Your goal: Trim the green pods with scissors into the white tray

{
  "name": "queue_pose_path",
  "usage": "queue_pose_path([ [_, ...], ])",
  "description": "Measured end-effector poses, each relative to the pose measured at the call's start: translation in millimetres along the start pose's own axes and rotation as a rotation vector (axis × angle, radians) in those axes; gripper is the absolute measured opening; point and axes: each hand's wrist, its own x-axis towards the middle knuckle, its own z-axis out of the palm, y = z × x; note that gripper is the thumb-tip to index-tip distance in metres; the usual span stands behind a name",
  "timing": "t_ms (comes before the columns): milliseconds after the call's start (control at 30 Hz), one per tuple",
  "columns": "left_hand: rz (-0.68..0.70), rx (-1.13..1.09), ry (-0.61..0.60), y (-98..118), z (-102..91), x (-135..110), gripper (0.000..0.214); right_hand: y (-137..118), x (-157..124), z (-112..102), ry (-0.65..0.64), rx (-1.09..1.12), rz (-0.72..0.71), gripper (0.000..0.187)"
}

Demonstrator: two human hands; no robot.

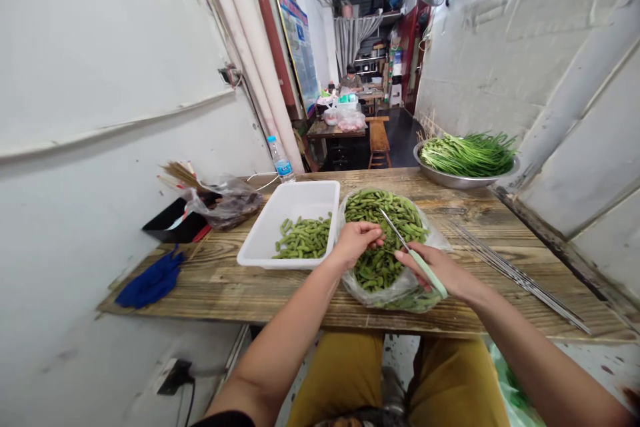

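Observation:
My right hand [434,265] is closed around a pair of scissors [425,271] with pale green handles, its blades pointing up and to the left. Opposite it, my left hand [357,241] is pinched near the blades; whatever sits between its fingertips is too small to make out. Both hands are over a clear plastic bag [407,297] full of green edamame pods [385,203]. Left of the bag, a white plastic tub [287,200] holds a smaller heap of edamame pods [304,238].
Metal skewers [520,273] lie at right, below a steel bowl [463,180] of green chives [467,153]. At left are a blue cloth [150,278], a black box [173,223], a plastic bag [225,203] and a water bottle [283,163]. A person [351,80] sits far back.

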Motion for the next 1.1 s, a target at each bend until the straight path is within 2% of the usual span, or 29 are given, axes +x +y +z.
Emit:
queue_pose_path([
  [100,-0.012,-0.021,-0.012,1.8,-1.0,-3.3,0.025,-6.9,0.7,0.3,0.025,-0.133,-0.063,0.039],
  [300,0.003,-0.029,-0.074,1.0,-8.2,-8.0,0.032,-14.8,-0.4,0.8,0.021,-0.264,-0.082,0.039],
  [467,-0.013,-0.089,-0.069,0.0,-13.8,-9.4,0.031,-8.1,1.1,7.0,0.024,-0.236,-0.08,0.04],
  [567,-0.05,-0.243,-0.066,-1.2,-14.0,-9.9,0.032,-4.3,1.2,8.7,-0.021,-0.13,-0.046,0.038],
  [633,-0.035,-0.378,-0.054,-2.6,-12.1,-10.0,0.032,-4.9,-0.3,7.8,-0.053,-0.068,-0.051,0.037],
  [733,0.047,-0.476,0.059,-4.4,-6.1,-9.3,0.026,-10.0,-4.3,5.0,-0.062,-0.021,-0.072,0.036],
  [833,0.044,-0.58,0.138,-3.2,2.9,-10.0,0.018,-14.8,-6.6,3.2,-0.038,-0.062,-0.052,0.038],
  [1000,-0.023,-0.71,0.112,7.8,16.9,-18.0,0.009,-12.5,-5.1,5.8,0.03,-0.137,-0.075,0.036],
  [1100,-0.048,-0.728,0.1,12.8,21.2,-23.7,0.012,-10.5,-4.8,8.4,0.005,-0.11,-0.069,0.035],
])
